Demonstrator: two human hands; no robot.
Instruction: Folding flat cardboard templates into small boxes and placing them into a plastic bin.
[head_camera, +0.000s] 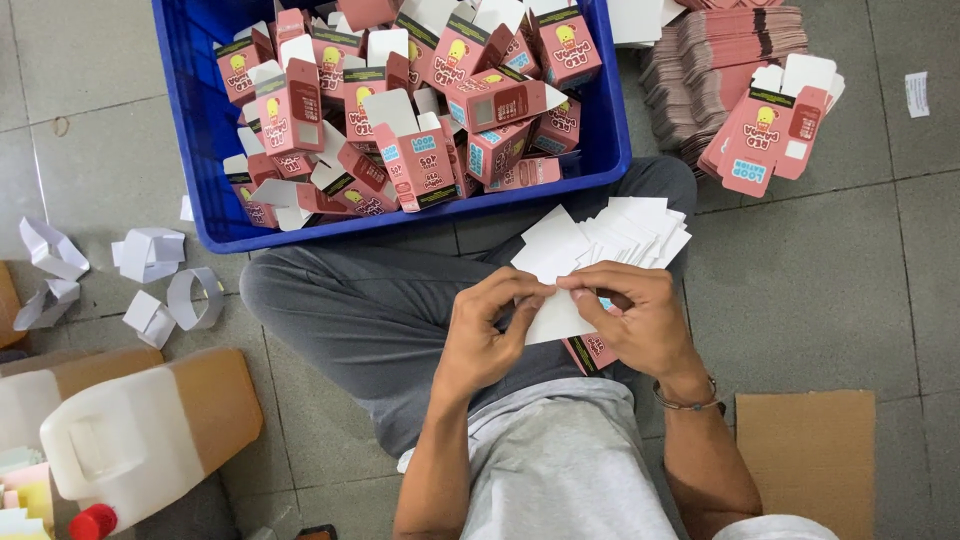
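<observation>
two hands (560, 320) on a white-backed pink flat carton (560, 300), blue crate (200, 120) beyond

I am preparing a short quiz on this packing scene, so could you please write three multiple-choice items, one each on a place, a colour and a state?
1. Where does the white plastic jug with a red cap lie?
A. at lower left
B. inside the crate
C. on the cardboard sheet

2. What colour is the big plastic crate that holds the folded pink cartons?
A. green
B. blue
C. grey

3. How do the left hand and right hand stand?
A. both empty
B. only one holds something
C. both pinch a flat white card piece

Answers: 1 A, it lies on the floor there; 2 B, its walls are blue; 3 C, both sets of fingertips meet on the card.
</observation>
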